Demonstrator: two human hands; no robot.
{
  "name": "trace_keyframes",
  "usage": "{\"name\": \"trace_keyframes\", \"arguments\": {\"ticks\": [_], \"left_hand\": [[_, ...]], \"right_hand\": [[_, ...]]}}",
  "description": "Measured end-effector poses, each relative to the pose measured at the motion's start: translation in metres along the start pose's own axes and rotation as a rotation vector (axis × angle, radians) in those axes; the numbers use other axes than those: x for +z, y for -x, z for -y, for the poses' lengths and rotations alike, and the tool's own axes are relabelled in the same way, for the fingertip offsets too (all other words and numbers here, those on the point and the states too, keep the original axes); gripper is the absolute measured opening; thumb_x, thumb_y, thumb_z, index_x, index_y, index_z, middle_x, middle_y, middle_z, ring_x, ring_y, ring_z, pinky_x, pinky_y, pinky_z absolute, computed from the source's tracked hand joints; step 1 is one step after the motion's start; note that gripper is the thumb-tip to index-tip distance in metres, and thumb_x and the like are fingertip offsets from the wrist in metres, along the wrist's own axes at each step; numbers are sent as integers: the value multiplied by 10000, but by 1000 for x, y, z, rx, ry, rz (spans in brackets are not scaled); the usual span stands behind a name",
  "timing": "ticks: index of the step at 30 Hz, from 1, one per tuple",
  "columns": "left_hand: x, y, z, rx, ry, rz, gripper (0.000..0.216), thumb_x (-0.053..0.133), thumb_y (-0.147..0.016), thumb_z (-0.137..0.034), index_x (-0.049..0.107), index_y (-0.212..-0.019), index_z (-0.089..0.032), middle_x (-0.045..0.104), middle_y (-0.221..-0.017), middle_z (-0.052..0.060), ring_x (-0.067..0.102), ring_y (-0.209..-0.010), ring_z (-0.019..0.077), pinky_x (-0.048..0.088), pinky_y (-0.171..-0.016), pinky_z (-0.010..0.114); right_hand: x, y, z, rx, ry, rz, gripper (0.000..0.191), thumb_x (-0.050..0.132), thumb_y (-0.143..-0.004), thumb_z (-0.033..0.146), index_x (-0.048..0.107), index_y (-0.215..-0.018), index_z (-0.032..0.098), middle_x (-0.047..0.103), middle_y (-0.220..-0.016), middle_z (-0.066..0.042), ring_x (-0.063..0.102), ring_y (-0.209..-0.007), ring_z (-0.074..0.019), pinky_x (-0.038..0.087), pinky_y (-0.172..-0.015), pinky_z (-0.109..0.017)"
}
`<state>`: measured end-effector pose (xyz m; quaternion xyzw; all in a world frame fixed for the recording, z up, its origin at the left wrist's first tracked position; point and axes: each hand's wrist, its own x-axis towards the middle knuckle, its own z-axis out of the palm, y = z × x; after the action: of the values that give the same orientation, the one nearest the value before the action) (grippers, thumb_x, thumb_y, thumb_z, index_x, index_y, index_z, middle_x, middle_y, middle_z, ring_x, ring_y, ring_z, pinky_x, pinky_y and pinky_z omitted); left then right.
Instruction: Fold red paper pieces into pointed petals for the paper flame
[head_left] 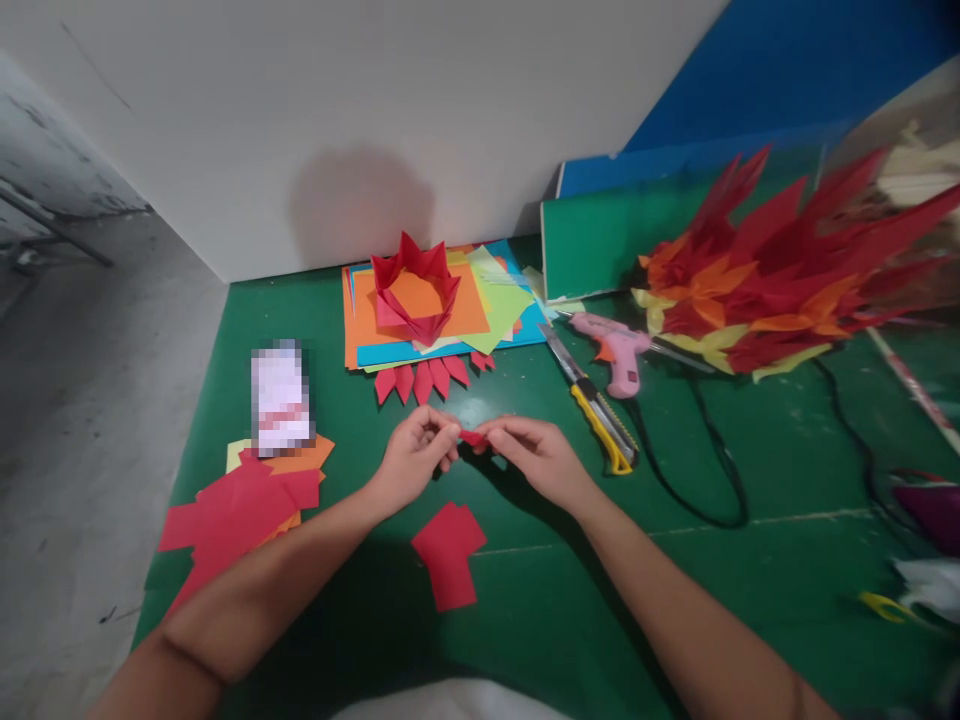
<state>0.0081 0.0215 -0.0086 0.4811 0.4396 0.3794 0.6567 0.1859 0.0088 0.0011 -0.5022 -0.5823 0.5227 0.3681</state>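
Observation:
A small folded piece of red paper (472,437) is pinched between my two hands above the green table. My left hand (414,455) grips its left end with thumb and fingers, and my right hand (541,458) has its right end. Just beyond them lies a row of red folded paper petals (424,379). Nearer to me, several overlapping red paper pieces (448,555) rest on the table. A ring of red folded paper points (417,325) sits on a stack of coloured paper (474,300) at the back.
Right of my hands lie a yellow utility knife (600,415) and a pink glue gun (616,352) with a looping black cord. A red and orange paper flame shape (780,270) stands farther right. On the left, a blurred phone-like object (281,398) lies by red paper pieces (240,505).

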Motion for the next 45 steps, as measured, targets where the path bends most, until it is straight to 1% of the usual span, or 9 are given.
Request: {"name": "trace_keyframes", "arguments": {"ticks": [5, 11, 17, 25, 31, 34, 37, 42, 45], "left_hand": [[1, -1, 1, 8, 14, -22, 411, 634, -754, -537, 453, -738, -168, 561, -578, -46, 485, -428, 47, 384, -430, 176], [3, 1, 2, 4, 31, 2, 418, 658, -739, -526, 444, -720, -167, 567, -587, -48, 488, -437, 42, 378, -428, 169], [4, 2, 2, -92, 134, 27, 392, 660, -747, -509, 469, -740, -167, 508, -486, -82, 427, -394, 34, 318, -398, 147], [5, 3, -6, -9, 93, -25, 391, 721, -678, -492, 542, -670, -145, 664, -885, 36, 498, -491, 25, 398, -459, 177], [4, 4, 2, -65, 179, 82, 386, 687, -733, -508, 527, -751, -158, 518, -518, -57, 395, -417, 35, 284, -414, 159], [3, 3, 6, -77, 241, 115, 390, 681, -746, -508, 491, -754, -167, 475, -472, -80, 320, -373, 25, 226, -395, 161], [3, 2, 5, -61, 233, 51, 383, 689, -741, -496, 493, -753, -167, 516, -520, -66, 362, -396, 28, 248, -404, 159], [5, 2, -1, -19, 148, -16, 378, 699, -722, -489, 517, -753, -158, 640, -816, 6, 451, -484, 24, 343, -460, 170], [6, 2, -2, 1, 157, -16, 376, 687, -734, -481, 523, -866, -169, 642, -850, 12, 479, -509, 34, 377, -491, 182]], "right_hand": [[1, 0, 0, -8, 28, 9, 308, 560, -831, 472, 655, -770, 186, 662, -731, -30, 586, -682, -157, 458, -638, -277], [6, 2, 0, -116, 240, -10, 223, 610, -803, 363, 631, -679, 180, 577, -632, -7, 503, -602, -133, 391, -579, -265], [6, 1, 1, -102, 142, 10, 239, 618, -799, 372, 642, -654, 184, 582, -622, -6, 520, -590, -129, 409, -571, -264], [3, -1, -2, -13, -97, -134, 211, 718, -703, 405, 667, -741, 203, 680, -731, -25, 620, -675, -161, 508, -653, -302], [2, 1, 4, -37, -134, -58, 228, 727, -697, 412, 651, -698, 197, 638, -666, -7, 578, -603, -132, 489, -580, -272], [6, 0, 3, 0, -183, -59, 251, 744, -673, 428, 648, -692, 197, 639, -660, -3, 581, -605, -129, 498, -600, -275], [8, -2, 1, 24, -211, -82, 265, 761, -647, 435, 664, -732, 203, 665, -709, -9, 602, -645, -137, 514, -646, -291], [5, -3, -2, -22, -125, -113, 239, 730, -686, 433, 665, -718, 205, 671, -699, -12, 612, -646, -151, 513, -633, -298], [-4, -5, -3, -142, 65, -306, 192, 657, -767, 407, 660, -757, 215, 677, -741, -23, 611, -650, -166, 500, -621, -310]]}}
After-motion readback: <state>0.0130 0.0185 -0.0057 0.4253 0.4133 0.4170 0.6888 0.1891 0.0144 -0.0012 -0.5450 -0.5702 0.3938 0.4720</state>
